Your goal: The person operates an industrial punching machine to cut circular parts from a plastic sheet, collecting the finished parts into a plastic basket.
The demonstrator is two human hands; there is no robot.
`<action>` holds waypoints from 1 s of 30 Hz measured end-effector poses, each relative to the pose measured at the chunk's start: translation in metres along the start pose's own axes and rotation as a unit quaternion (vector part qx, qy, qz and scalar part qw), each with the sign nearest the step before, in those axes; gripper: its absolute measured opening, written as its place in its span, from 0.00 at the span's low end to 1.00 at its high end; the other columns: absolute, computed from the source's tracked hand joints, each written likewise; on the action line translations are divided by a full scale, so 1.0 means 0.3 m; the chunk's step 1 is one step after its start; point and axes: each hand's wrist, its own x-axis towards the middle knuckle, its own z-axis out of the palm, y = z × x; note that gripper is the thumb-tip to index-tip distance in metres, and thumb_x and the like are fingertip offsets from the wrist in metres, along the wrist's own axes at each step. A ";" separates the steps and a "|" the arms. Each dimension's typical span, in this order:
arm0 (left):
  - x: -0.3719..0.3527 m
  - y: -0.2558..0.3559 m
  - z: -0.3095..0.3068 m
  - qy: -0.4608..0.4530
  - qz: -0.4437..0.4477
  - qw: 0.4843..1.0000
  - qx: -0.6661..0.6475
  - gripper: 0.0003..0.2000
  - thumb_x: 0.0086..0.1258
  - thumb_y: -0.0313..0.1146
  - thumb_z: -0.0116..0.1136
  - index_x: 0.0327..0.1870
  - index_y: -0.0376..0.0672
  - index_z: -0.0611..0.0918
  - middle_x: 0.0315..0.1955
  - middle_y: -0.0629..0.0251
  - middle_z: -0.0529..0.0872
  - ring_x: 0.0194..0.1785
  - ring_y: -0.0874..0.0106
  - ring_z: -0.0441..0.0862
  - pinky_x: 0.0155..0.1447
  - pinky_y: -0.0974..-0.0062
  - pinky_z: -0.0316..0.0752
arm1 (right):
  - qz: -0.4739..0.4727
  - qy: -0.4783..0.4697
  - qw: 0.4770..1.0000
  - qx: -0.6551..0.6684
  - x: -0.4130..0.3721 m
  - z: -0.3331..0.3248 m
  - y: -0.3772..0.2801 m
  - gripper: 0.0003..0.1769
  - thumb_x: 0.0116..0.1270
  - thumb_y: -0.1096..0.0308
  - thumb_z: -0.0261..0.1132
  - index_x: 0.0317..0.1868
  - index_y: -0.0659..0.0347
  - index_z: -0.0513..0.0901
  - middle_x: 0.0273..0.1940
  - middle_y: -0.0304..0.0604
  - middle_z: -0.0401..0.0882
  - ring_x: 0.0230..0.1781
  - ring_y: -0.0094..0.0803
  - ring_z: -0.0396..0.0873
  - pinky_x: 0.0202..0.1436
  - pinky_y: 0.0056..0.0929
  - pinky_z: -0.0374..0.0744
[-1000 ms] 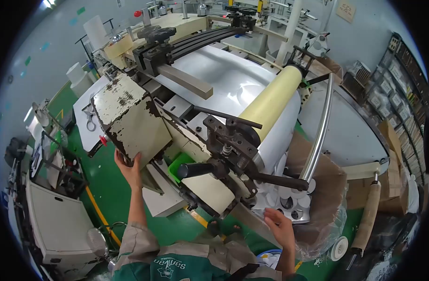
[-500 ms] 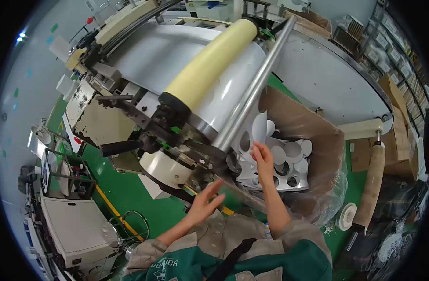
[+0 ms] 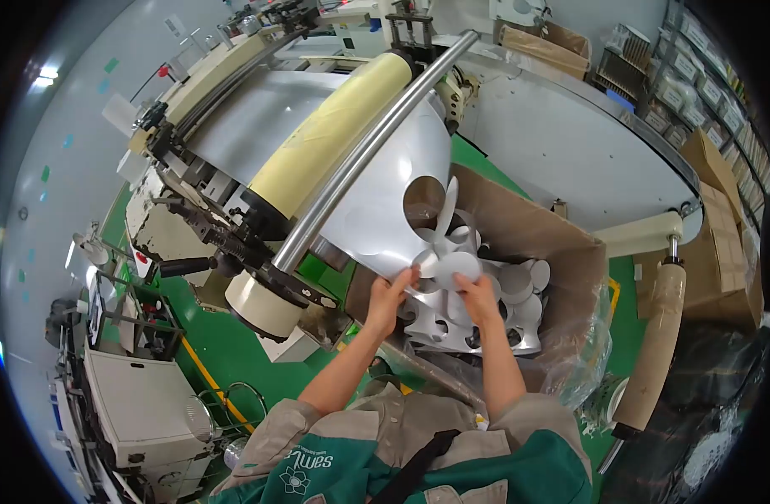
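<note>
A glossy white sheet (image 3: 377, 202) hangs from the machine into the box, with a large round hole near its right side and discs partly out of it. My left hand (image 3: 389, 302) pinches the sheet's lower left edge, thumb on top. To the right, my right hand (image 3: 479, 301) has its thumb on a white disc (image 3: 458, 269) at the sheet's lower end, with its other fingers hidden beneath. Below both hands, the cardboard box (image 3: 561, 260) holds a pile of white discs and holed sheet scraps (image 3: 519, 323).
A yellow roller (image 3: 335, 126) and a steel bar (image 3: 377, 147) cross the machine at upper left. Its black handle (image 3: 188, 266) sticks out to the left. A brown roll (image 3: 654, 349) on an arm stands at right. Clear plastic (image 3: 586, 353) lines the box.
The steel bar has shifted left, away from the box, and more of the sheet now shows below it. Both hands have moved onto the sheet's lower end and closed there.
</note>
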 end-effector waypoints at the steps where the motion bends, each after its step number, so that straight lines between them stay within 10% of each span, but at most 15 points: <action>1: -0.011 0.065 0.038 0.085 0.069 0.992 -0.057 0.19 0.63 0.39 0.58 0.51 0.37 0.73 0.43 0.66 0.80 0.48 0.73 0.76 0.53 0.71 0.70 | -0.014 0.060 0.996 0.065 -0.030 -0.015 -0.043 0.24 0.56 0.66 0.66 0.52 0.64 0.71 0.46 0.42 0.76 0.46 0.31 0.75 0.48 0.30 0.72; 3: 0.029 0.127 0.000 0.109 0.152 0.976 -0.110 0.17 0.66 0.38 0.55 0.50 0.37 0.73 0.44 0.66 0.79 0.48 0.74 0.76 0.52 0.75 0.70 | -0.042 0.117 0.980 0.157 -0.043 -0.076 -0.094 0.22 0.60 0.70 0.63 0.54 0.65 0.70 0.47 0.43 0.76 0.49 0.32 0.75 0.49 0.30 0.72; 8: 0.067 0.152 -0.056 0.120 0.215 0.966 -0.084 0.09 0.66 0.34 0.55 0.41 0.39 0.77 0.38 0.68 0.81 0.43 0.78 0.77 0.46 0.79 0.70 | -0.158 -0.098 0.983 -0.002 0.001 0.239 -0.298 0.20 0.57 0.72 0.64 0.51 0.68 0.73 0.45 0.42 0.77 0.44 0.26 0.74 0.49 0.25 0.72; 13: 0.020 0.109 -0.063 0.050 0.096 0.992 -0.066 0.10 0.65 0.35 0.56 0.40 0.38 0.77 0.36 0.69 0.81 0.36 0.81 0.76 0.40 0.80 0.70 | -0.079 -0.197 0.957 -0.199 0.110 0.364 -0.272 0.17 0.54 0.68 0.67 0.43 0.67 0.79 0.39 0.39 0.80 0.40 0.24 0.75 0.46 0.23 0.72; 19: 0.029 0.181 -0.069 0.088 0.121 0.980 -0.130 0.13 0.67 0.36 0.53 0.48 0.41 0.76 0.44 0.67 0.80 0.45 0.76 0.78 0.49 0.77 0.72 | 0.002 -0.044 0.973 0.227 0.049 0.048 -0.132 0.20 0.64 0.68 0.59 0.55 0.64 0.70 0.51 0.41 0.74 0.52 0.33 0.72 0.53 0.34 0.71; 30: 0.076 0.194 -0.080 0.109 0.111 0.978 -0.137 0.15 0.67 0.35 0.54 0.53 0.42 0.72 0.48 0.65 0.78 0.49 0.74 0.76 0.52 0.72 0.71 | -0.134 0.062 0.928 0.342 0.186 0.206 -0.334 0.18 0.64 0.60 0.61 0.49 0.61 0.73 0.42 0.39 0.78 0.40 0.29 0.76 0.41 0.26 0.77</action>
